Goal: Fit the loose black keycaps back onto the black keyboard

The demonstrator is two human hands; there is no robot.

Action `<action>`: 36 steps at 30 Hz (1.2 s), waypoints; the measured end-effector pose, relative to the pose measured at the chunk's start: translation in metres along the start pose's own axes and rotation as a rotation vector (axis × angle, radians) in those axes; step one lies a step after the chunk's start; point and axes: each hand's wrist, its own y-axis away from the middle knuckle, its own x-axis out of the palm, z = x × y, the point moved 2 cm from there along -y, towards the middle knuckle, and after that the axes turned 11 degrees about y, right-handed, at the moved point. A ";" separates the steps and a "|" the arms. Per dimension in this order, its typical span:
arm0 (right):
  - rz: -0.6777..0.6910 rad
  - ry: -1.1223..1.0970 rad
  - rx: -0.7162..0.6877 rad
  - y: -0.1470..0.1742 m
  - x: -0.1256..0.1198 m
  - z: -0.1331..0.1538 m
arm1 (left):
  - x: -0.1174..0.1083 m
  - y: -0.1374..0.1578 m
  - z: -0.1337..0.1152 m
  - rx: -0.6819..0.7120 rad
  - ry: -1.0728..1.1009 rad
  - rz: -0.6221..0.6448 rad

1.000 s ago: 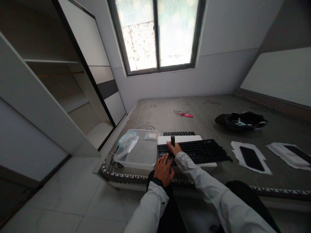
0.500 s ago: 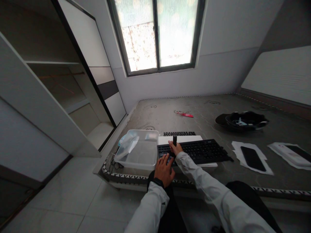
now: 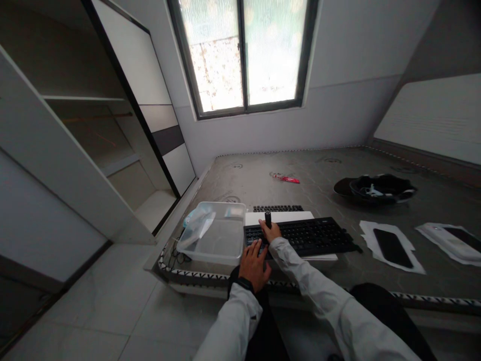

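Note:
A black keyboard [image 3: 315,234] lies across a white board [image 3: 296,215] near the front edge of the mattress. My right hand [image 3: 271,232] is closed round a black cylindrical tool [image 3: 268,219], held upright over the keyboard's left part. The tool's lower end is hidden by my hand, so its kind does not show. My left hand [image 3: 254,263], with a dark band at its wrist, rests on the keyboard's near left corner, its fingers stretched out. Behind the white board is a strip of loose black keycaps [image 3: 278,208].
Left of the keyboard stands a clear plastic box [image 3: 216,238] with small packets inside. A red packet [image 3: 289,179] lies farther back on the mattress [image 3: 248,175]. To the right are a black cap [image 3: 383,190], a dark phone-like slab [image 3: 393,247] on white paper and a white package [image 3: 443,238].
My right hand and the black tool have shifted slightly to the left over the keyboard. My left hand stays in place on the keyboard.

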 end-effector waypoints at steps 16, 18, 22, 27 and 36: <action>-0.131 0.095 -0.108 0.010 -0.001 -0.009 | 0.000 0.001 0.002 -0.011 0.003 0.000; -0.127 0.106 -0.121 0.011 -0.001 -0.010 | 0.000 0.001 0.002 -0.014 0.002 -0.004; -0.139 0.130 -0.138 0.013 -0.001 -0.011 | 0.000 0.001 0.001 -0.003 0.002 -0.001; -0.150 0.149 -0.151 0.014 -0.001 -0.013 | 0.000 0.001 0.001 0.002 -0.002 -0.008; -0.165 0.150 -0.193 0.013 -0.002 -0.017 | 0.001 0.002 0.002 -0.006 -0.011 -0.002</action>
